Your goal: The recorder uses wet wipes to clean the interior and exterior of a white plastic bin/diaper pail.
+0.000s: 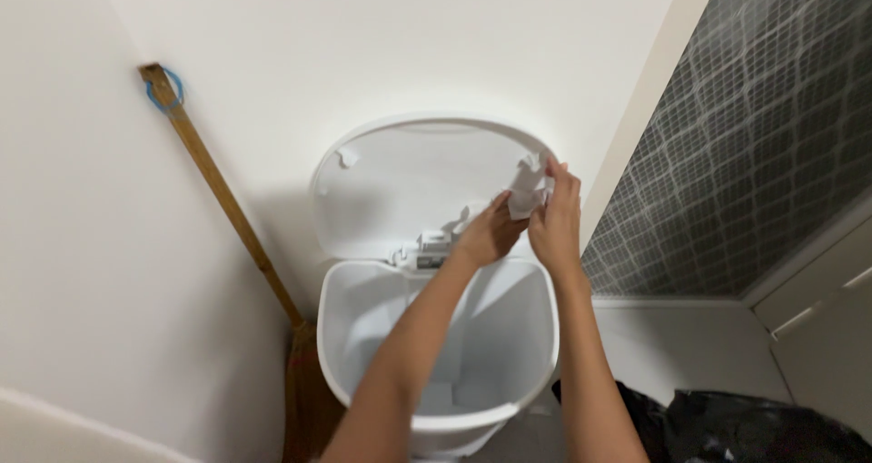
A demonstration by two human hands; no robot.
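We find a white bin (436, 354) standing on the floor in a corner, its lid (422, 186) raised upright against the far wall. Both hands are raised in front of the lid's right part. The left hand (490, 234) has its fingers drawn together, pinching the lower edge of a crumpled white sheet (527, 190). The right hand (556, 218) stands just beside it, fingers pressed together and gripping the same sheet from the right. The sheet sits against the inner face of the lid near its right clip, above the open bin. To the left, a wooden broom (227, 199) leans against the wall. A black bag (754, 427) lies on the floor at near right.
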